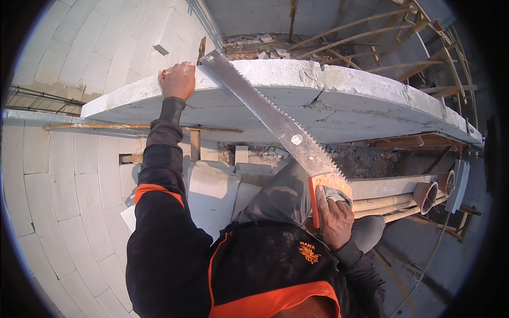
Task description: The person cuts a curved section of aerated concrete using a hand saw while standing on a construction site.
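The right hand point(338, 225) has its fingers closed round the orange handle point(315, 204) of the saw point(265, 119), its index finger laid along it. The saw is in front of the person, blade slanting up and left, teeth facing up and right, its tip just right of the left hand point(178, 82). That tip overlaps the white top of the wall point(286, 74); whether they touch cannot be told. The left hand rests on the wall's top edge with bent fingers; their tips are hidden, so I cannot tell whether they grip it. Below the wall lie pale blocks point(212, 185); to the right are bamboo poles point(384, 204) and two buckets point(426, 197).
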